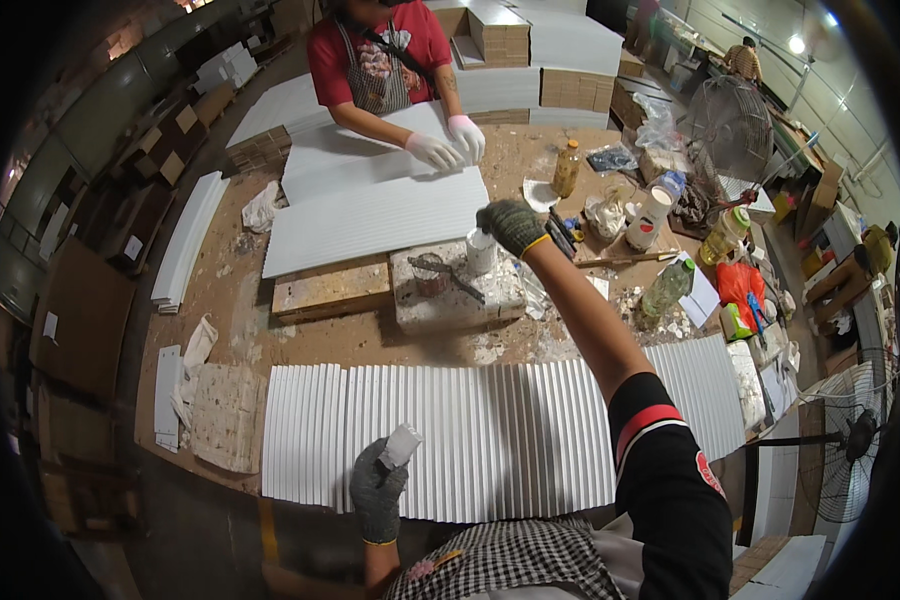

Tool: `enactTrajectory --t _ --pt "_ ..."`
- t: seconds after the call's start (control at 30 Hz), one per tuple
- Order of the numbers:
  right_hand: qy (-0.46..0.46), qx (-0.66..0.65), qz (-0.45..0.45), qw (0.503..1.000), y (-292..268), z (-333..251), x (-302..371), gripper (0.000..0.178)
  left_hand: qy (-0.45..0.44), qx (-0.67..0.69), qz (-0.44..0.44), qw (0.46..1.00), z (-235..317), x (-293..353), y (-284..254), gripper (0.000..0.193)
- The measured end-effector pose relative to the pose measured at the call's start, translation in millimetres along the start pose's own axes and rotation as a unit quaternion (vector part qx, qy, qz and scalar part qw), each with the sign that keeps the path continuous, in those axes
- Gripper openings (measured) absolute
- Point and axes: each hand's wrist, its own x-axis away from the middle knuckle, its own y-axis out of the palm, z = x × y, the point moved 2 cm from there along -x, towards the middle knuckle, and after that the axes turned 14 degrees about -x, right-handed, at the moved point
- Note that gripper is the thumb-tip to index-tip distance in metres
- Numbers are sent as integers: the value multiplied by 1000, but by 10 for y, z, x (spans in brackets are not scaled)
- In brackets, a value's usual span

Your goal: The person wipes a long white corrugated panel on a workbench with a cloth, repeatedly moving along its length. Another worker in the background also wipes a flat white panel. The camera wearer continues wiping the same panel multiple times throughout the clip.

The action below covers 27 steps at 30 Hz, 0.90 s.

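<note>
My left hand [378, 498], in a dark grey knit glove, is closed round a small whitish-grey block [402, 446] above the near ribbed white panels [490, 430]. Stretched far forward, my right hand [516, 228] wears a similar glove. Its fingers curl over the rim of a white cup [481, 253]; what they hold, if anything, is hidden. The cup stands on a paint-spattered block [410, 315]. Beside it on the same block are a small container [431, 275] and a dark, flat-handled tool [464, 288].
Across the table [370, 345], a co-worker's white-gloved hands [448, 145] rest on white panels [370, 230]. On the right stand an amber bottle [566, 168], a white bottle [650, 220], a green-capped bottle [668, 288] and a red bag [740, 288]. A fan [855, 440] stands at the right.
</note>
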Motion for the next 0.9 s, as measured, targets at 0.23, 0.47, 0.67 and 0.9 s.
enactTrajectory --t 0.23,0.47,0.67,0.9 --pt "-26 -97 91 991 -264 36 233 19 -2 -9 -62 998 73 -173 119 59" --pt "319 -563 177 742 180 434 769 21 46 -96 -68 992 254 -439 372 54" --pt "301 -779 247 491 535 535 1314 7 123 -34 -81 989 522 -789 679 53" --pt "263 -800 209 498 219 -243 1765 22 146 10 -66 987 657 -1330 1075 52"
